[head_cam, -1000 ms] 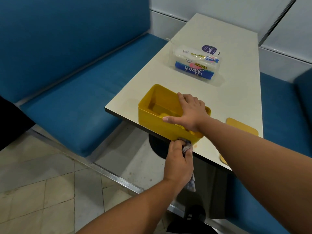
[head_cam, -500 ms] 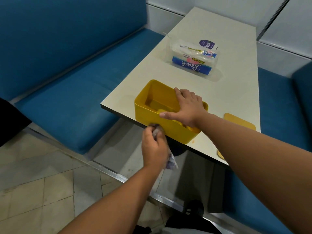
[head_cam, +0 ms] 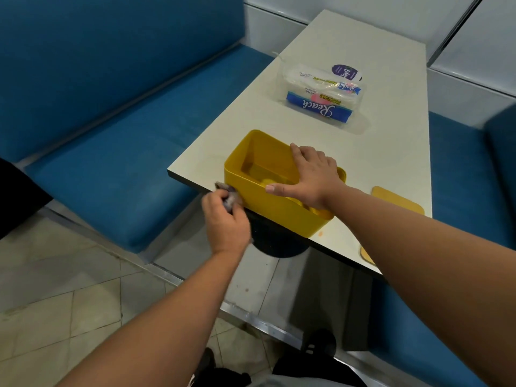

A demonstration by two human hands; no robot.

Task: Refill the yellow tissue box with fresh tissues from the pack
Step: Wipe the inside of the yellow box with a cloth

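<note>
While the right hand (head_cam: 312, 177) lies spread flat across the open top of the yellow tissue box (head_cam: 259, 163), the left hand (head_cam: 226, 222) is clenched around a crumpled cloth (head_cam: 227, 195), pressing it against the box's outer wall at the near edge of the desk (head_cam: 391, 141). The box, lidless, sits at the desk's near-left corner. A yellow lid (head_cam: 396, 201) lies flat beside it, toward the near-right corner. The tissue pack (head_cam: 321, 99) rests farther back, mid-desk, well apart from the box. Blue bench seats (head_cam: 111, 163) flank the desk.
</note>
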